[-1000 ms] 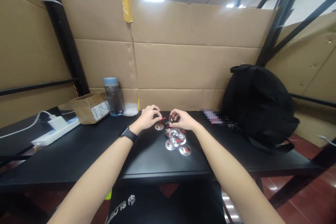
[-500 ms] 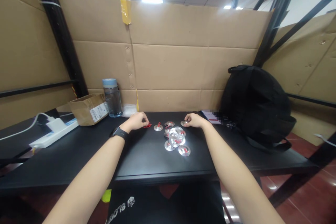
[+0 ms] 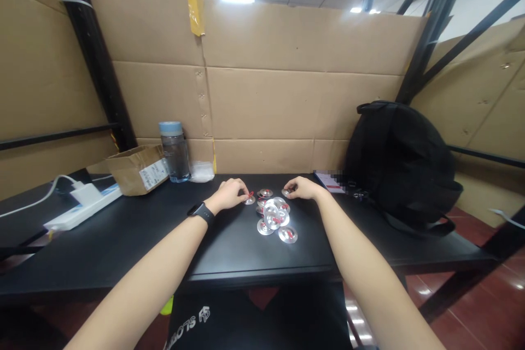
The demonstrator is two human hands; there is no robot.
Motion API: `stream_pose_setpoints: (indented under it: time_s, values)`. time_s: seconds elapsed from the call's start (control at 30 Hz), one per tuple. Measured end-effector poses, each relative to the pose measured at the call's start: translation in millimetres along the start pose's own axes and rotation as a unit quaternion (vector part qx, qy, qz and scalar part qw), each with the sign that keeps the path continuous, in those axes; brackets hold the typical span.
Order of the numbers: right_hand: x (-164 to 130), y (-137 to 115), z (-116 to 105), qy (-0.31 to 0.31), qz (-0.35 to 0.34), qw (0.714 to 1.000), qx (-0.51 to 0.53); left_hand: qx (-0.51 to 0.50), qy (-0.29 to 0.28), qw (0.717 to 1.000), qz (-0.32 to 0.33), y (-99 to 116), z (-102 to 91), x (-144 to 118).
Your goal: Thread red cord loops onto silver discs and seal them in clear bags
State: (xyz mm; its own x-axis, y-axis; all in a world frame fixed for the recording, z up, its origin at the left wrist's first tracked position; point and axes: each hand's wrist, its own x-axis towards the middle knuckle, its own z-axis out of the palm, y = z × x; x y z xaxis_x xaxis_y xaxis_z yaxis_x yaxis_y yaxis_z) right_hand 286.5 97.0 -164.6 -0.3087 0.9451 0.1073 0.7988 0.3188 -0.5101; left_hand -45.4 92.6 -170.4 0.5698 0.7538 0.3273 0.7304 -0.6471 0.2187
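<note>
1. Discs (image 3: 274, 216): small silver metal pieces with red loops, clustered mid-counter (image 3: 123, 240), between the two hands.
2. Left hand (image 3: 229, 194): at 9 o'clock of the cluster, fingertips pinched together on the red loop (image 3: 250, 195) of the nearest disc (image 3: 248, 200).
3. Right hand (image 3: 301, 188): at 2 o'clock of the cluster, fingers curled down on a single disc (image 3: 286, 192); whether it grips cannot be told.
4. Water bottle (image 3: 175, 151), cardboard box (image 3: 137, 168), power strip (image 3: 82, 205): toward 10 o'clock.
5. Black backpack (image 3: 404, 161): at 3 o'clock, against the cardboard wall (image 3: 287, 93).
</note>
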Motion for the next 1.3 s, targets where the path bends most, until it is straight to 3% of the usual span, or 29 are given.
stream_pose_setpoints:
  time_s: [0.23, 0.37, 0.43, 0.53, 0.67, 1.0, 1.2, 1.3]
  values:
    - [-1.0, -30.2, 9.4, 0.113, -0.039, 0.993, -0.003, -0.01, -0.029, 0.999, -0.014, -2.3, -5.6, -2.2]
    - [-0.9, -70.8, 29.0, 0.089, -0.203, 0.975, -0.016, -0.02, -0.041, 0.999, -0.005, -2.0, -7.5, -3.0]
    - [-1.5, -88.9, 38.9, 0.081, -0.227, 0.969, -0.059, -0.029, -0.05, 0.998, 0.007, -1.6, -9.3, -4.1]
    - [-2.6, -104.7, 48.5, 0.061, -0.232, 0.963, -0.122, -0.044, -0.066, 0.997, 0.023, -2.3, -12.1, -5.8]
    - [-3.2, -107.3, 52.7, 0.05, -0.219, 0.96, -0.169, -0.049, -0.079, 0.995, 0.018, -6.0, -12.7, -6.1]
    - [0.8, -112.3, 59.2, 0.034, -0.249, 0.956, -0.151, -0.048, -0.086, 0.995, 0.016, -3.6, -13.7, -6.1]
    - [-0.6, -110.4, 57.8, 0.103, -0.189, 0.976, -0.027, -0.031, -0.058, 0.998, -0.005, -7.4, -15.4, -6.6]
    - [-0.5, -101.8, 53.5, 0.124, -0.149, 0.977, 0.085, -0.106, -0.03, 0.994, 0.019, -9.6, -12.2, -3.0]
